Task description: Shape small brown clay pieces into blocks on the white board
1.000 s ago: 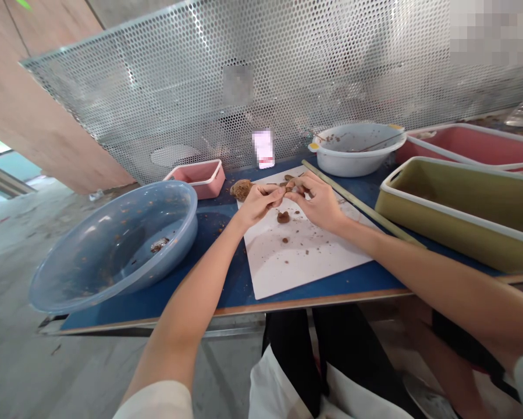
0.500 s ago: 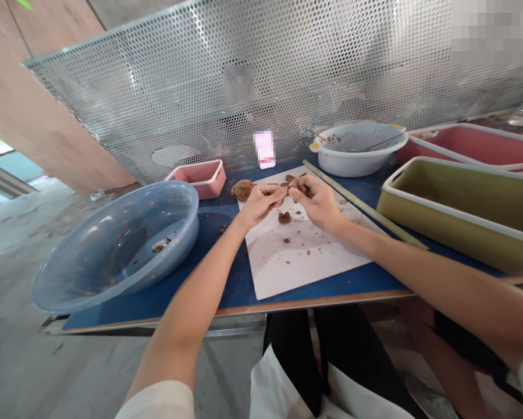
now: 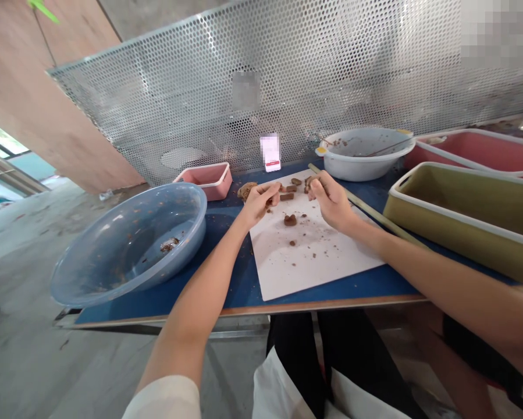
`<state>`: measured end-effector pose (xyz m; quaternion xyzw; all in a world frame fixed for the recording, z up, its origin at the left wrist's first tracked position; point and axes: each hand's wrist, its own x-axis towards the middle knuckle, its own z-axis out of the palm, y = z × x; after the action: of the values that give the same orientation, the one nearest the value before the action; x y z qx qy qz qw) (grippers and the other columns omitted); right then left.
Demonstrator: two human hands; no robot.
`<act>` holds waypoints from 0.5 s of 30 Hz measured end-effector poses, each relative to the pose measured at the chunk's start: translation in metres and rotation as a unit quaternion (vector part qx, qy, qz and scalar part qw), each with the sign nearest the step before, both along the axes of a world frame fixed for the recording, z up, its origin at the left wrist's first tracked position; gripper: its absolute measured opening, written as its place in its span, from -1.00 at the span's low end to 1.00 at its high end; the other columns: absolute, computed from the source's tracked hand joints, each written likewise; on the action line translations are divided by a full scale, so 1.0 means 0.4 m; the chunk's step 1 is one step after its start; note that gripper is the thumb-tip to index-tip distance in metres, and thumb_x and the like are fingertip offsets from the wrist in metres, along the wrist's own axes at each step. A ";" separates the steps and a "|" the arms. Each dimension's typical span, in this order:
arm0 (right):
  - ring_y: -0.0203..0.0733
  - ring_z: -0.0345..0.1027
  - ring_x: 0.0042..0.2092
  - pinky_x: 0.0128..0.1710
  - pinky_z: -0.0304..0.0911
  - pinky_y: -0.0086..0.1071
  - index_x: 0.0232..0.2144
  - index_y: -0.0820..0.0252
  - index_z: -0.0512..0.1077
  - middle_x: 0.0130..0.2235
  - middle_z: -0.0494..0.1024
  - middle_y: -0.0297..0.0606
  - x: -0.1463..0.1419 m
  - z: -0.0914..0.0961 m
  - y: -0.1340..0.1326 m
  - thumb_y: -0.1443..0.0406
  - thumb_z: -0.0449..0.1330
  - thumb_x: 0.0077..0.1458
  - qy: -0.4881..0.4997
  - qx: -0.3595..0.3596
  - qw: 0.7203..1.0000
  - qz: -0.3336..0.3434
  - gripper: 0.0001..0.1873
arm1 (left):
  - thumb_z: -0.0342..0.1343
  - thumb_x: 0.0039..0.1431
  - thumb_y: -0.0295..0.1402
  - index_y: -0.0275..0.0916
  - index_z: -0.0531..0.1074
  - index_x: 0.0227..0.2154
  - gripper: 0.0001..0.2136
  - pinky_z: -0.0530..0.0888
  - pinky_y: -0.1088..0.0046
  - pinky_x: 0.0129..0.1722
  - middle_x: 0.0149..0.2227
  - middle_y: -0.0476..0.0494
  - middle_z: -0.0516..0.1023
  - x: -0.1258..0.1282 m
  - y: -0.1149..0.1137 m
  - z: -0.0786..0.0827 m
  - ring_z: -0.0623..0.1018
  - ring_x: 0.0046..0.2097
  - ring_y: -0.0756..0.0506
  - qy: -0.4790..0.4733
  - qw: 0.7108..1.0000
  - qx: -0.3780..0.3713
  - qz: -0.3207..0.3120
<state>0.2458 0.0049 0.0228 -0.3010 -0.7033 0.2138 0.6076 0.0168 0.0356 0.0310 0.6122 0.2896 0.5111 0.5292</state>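
My left hand is closed in a pinch above the left side of a white board, with a bit of brown clay-like material showing at its fingertips. Apart from it, my right hand is closed, fingers curled inward over the board's right side. Brown material shows beside its fingertips; whether it is held or lies behind is unclear. Between the hands are short brown pieces. Nearer me sits a small brown lump among scattered crumbs. A larger brown lump lies beyond my left hand.
A big blue basin stands left, a small pink tub behind it. A phone leans against the perforated metal screen. Right are a pale stick, a white basin, an olive bin and a pink bin.
My hands have drawn apart from where their fingertips met over the board. The short brown pieces between them now show more clearly. The whole view has shifted slightly.
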 end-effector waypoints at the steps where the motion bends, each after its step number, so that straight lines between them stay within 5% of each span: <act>1: -0.15 0.33 -0.33 -0.24 0.31 -0.17 -0.40 0.04 0.30 -0.40 0.40 -0.32 0.008 0.018 -0.013 -0.34 0.00 0.48 -0.042 0.007 0.999 0.005 -0.31 | 0.49 0.13 0.21 -0.24 0.49 -0.56 -0.41 0.21 0.48 -0.49 -0.61 0.03 0.35 -0.005 0.006 -0.002 0.31 -0.53 0.07 -0.004 1.000 -0.008 0.006; 5: -0.24 0.29 -0.42 -0.28 0.24 -0.18 -0.48 0.10 0.39 -0.46 0.46 -0.31 0.050 0.099 -0.085 -0.21 -0.02 0.58 -0.179 0.005 0.984 0.022 -0.27 | 0.32 0.32 0.23 -0.23 0.45 -0.52 -0.40 0.10 0.49 -0.59 -0.65 0.12 0.22 -0.014 0.014 -0.002 0.19 -0.62 0.10 -0.002 0.997 -0.059 0.057; 8: -0.17 0.48 -0.31 -0.24 0.27 -0.11 -0.35 0.10 0.59 -0.33 0.63 -0.17 0.124 0.146 -0.115 -0.24 0.09 0.53 -0.236 0.050 0.970 -0.015 -0.33 | 0.27 0.35 0.25 -0.19 0.30 -0.60 -0.35 0.01 0.48 -0.62 -0.66 0.14 0.17 -0.015 0.013 0.000 0.11 -0.66 0.13 -0.018 0.992 -0.063 0.110; 12: -0.33 0.32 -0.49 -0.38 0.10 -0.06 -0.27 0.01 0.74 -0.45 0.63 -0.23 0.297 0.201 -0.089 -0.43 0.35 0.08 -0.300 -0.003 0.940 -0.166 -0.30 | 0.28 0.37 0.19 -0.19 0.31 -0.65 -0.35 -0.01 0.46 -0.61 -0.71 0.13 0.15 -0.014 0.011 -0.008 0.10 -0.68 0.13 -0.002 0.990 -0.035 0.135; 15: -0.30 0.46 -0.44 -0.30 0.04 0.04 -0.37 0.03 0.75 -0.55 0.61 -0.34 0.388 0.235 -0.071 -0.48 0.30 -0.03 -0.316 -0.089 0.895 -0.303 -0.23 | 0.23 0.42 0.19 -0.20 0.36 -0.65 -0.34 -0.01 0.44 -0.60 -0.75 0.12 0.13 -0.008 0.010 -0.017 0.07 -0.68 0.12 0.030 0.989 -0.030 0.141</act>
<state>0.4012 -0.0234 0.1167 -0.6036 -0.7112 -0.0254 0.3594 0.0134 0.0396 0.0242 0.5645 0.4038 0.5530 0.4609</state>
